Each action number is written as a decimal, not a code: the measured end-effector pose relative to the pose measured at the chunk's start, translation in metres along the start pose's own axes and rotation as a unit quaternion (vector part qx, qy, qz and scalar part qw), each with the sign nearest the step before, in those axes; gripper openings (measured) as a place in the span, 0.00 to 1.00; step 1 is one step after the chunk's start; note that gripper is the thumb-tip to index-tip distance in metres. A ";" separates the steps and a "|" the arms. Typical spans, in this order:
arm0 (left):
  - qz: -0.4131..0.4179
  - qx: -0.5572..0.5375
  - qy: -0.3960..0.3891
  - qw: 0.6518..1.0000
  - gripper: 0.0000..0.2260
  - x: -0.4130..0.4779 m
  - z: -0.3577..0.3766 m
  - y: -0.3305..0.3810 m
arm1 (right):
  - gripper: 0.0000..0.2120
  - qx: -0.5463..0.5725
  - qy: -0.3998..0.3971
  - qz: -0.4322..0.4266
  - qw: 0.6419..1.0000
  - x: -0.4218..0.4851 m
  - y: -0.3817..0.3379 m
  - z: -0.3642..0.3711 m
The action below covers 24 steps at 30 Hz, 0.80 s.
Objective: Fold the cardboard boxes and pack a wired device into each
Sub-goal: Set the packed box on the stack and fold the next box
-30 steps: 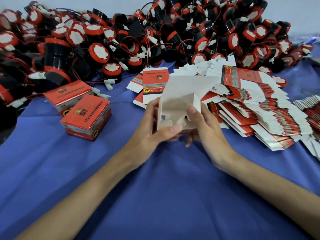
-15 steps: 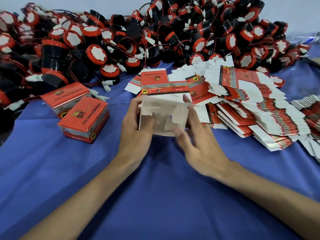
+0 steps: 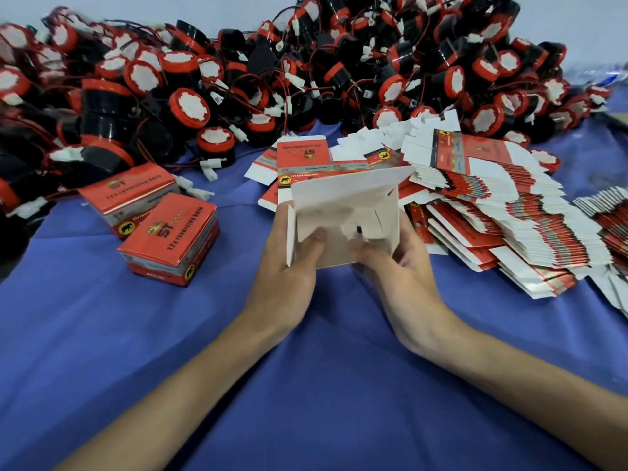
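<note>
The counter is draped in blue cloth, with a pale wall behind. Just above it, both hands grip a half-folded box, its white inside showing. The left hand curls round its left wall and the right hand pinches its right side. Behind the box sprawls a heap of wired devices. Two closed boxes sit to its left, and fanned flat blanks lie to its right.

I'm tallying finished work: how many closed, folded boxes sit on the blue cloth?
2. The rear box sits at left beside the device pile; the front box sits just in front of it. Others may be hidden behind the pile or out of frame.
</note>
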State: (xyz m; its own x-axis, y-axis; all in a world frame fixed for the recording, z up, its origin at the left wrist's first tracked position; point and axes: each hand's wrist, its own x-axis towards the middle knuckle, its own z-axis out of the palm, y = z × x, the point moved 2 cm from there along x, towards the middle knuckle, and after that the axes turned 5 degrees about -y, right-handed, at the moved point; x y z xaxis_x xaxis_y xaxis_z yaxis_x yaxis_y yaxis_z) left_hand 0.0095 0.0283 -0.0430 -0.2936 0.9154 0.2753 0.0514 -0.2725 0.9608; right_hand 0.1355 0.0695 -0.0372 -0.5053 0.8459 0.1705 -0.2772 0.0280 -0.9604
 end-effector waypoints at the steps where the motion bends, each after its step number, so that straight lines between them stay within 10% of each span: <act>1: -0.002 0.005 -0.009 1.000 0.12 0.000 0.000 -0.001 | 0.27 0.011 0.005 0.009 1.000 0.000 0.002 -0.001; 12: 0.021 0.008 0.006 1.000 0.07 -0.002 -0.002 0.002 | 0.24 0.027 -0.019 -0.010 0.999 0.000 0.003 -0.003; 24: -0.028 0.210 -0.054 0.976 0.18 0.005 -0.030 -0.001 | 0.17 -0.302 -0.094 0.005 0.949 0.003 0.000 -0.005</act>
State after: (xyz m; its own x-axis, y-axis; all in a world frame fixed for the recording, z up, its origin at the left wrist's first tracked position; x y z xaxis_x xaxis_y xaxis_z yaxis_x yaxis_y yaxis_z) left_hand -0.0210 0.0243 -0.0439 -0.2065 0.9573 0.2021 0.4321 -0.0961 0.8967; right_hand 0.1384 0.0747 -0.0374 -0.6574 0.7398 0.1433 0.2176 0.3685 -0.9038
